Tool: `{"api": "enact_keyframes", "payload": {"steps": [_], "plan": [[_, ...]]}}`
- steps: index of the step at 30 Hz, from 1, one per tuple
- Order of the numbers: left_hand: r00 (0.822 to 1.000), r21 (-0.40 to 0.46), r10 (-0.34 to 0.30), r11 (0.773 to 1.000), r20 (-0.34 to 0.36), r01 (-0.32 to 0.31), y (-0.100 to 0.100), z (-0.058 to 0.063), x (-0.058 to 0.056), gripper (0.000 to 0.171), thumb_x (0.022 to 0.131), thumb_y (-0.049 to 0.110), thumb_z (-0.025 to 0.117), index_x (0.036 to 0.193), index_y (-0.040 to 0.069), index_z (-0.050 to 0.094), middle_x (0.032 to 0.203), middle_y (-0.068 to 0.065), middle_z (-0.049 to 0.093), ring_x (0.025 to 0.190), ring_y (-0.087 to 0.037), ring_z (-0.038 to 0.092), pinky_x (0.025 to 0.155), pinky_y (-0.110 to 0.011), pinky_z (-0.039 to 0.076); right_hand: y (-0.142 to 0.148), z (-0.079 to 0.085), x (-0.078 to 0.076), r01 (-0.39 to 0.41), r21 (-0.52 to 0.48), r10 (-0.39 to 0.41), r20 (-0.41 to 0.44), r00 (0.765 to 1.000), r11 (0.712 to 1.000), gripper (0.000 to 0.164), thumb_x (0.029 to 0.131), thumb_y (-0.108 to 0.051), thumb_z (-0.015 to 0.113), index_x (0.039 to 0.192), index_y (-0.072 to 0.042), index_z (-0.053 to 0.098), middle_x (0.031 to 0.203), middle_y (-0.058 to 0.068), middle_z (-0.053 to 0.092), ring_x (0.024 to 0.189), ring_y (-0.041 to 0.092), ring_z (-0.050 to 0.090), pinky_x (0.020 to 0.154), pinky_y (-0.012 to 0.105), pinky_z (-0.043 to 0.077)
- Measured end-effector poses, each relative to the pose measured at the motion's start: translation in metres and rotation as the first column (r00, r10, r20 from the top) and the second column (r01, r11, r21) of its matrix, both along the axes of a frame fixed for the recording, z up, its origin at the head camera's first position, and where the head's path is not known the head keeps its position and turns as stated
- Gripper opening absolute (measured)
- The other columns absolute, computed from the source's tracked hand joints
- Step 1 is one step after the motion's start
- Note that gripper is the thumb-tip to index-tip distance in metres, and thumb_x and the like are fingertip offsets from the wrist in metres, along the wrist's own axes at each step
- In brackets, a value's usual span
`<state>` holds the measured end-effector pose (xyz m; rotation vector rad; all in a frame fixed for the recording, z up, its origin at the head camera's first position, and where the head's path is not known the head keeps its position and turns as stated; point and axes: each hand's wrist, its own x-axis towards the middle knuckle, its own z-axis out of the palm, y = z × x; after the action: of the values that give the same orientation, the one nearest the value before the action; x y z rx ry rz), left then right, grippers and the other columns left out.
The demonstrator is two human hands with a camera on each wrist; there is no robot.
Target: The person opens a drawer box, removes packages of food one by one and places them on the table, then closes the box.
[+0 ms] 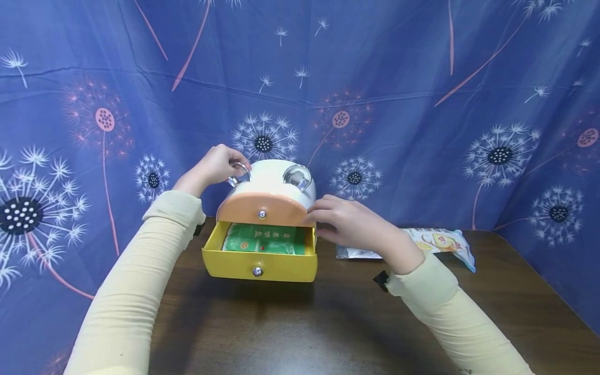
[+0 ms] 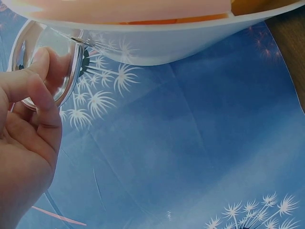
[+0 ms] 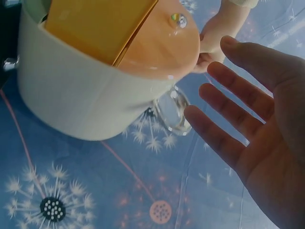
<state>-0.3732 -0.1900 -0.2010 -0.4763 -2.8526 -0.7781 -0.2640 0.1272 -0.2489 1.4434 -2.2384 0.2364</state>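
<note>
A small rounded storage box with a white body [image 1: 269, 169] stands on the table. Its orange upper drawer [image 1: 276, 207] is closed, while the yellow lower drawer [image 1: 286, 266] is pulled out and holds a green packet [image 1: 272, 237]. My left hand [image 1: 217, 164] pinches the silver ear-shaped piece [image 2: 72, 71] on the box's left top between thumb and fingers. Beside the box's right side is my right hand [image 1: 349, 221], its fingers spread and holding nothing in the right wrist view. Another silver ear [image 3: 172, 110] sits on the right top.
Behind my right hand, a white and light-blue snack packet [image 1: 436, 240] lies on the brown wooden table [image 1: 328, 323]. A blue cloth with dandelion prints [image 1: 398, 120] hangs right behind the box.
</note>
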Motion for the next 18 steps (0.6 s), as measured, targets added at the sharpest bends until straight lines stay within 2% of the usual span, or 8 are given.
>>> {"api": "enact_keyframes", "payload": {"steps": [6, 12, 18], "plan": [[1.0, -0.005, -0.001, 1.0, -0.007, 0.001, 0.0, 0.0, 0.0, 0.016, 0.086, 0.0, 0.063, 0.095, 0.01, 0.072, 0.089, -0.008, 0.069, 0.077, -0.02, 0.059, 0.057, -0.028, 0.05, -0.017, 0.0, -0.001, -0.032, 0.033, 0.031, 0.023, 0.999, 0.999, 0.029, 0.081, -0.016, 0.075, 0.109, -0.018, 0.069, 0.109, -0.003, 0.064, 0.103, 0.012, 0.056, 0.083, 0.026, 0.053], [1.0, -0.004, 0.003, 1.0, -0.012, -0.003, 0.0, 0.0, 0.0, 0.016, 0.086, -0.001, 0.064, 0.094, 0.01, 0.072, 0.088, -0.008, 0.069, 0.076, -0.02, 0.059, 0.056, -0.028, 0.05, -0.035, -0.002, -0.002, -0.056, 0.075, 0.055, 0.026, 0.998, 0.996, 0.03, 0.08, -0.023, 0.076, 0.109, -0.019, 0.068, 0.11, -0.003, 0.063, 0.1, 0.011, 0.057, 0.078, 0.025, 0.053], [1.0, -0.008, 0.001, 1.0, -0.018, -0.001, 0.0, -0.001, 0.0, 0.017, 0.086, -0.001, 0.063, 0.094, 0.011, 0.072, 0.089, -0.008, 0.069, 0.076, -0.02, 0.059, 0.056, -0.028, 0.049, -0.049, -0.007, -0.007, -0.101, 0.106, 0.099, 0.021, 0.995, 0.989, 0.031, 0.079, -0.023, 0.077, 0.109, -0.02, 0.068, 0.111, -0.005, 0.063, 0.103, 0.011, 0.055, 0.083, 0.025, 0.052]]}}
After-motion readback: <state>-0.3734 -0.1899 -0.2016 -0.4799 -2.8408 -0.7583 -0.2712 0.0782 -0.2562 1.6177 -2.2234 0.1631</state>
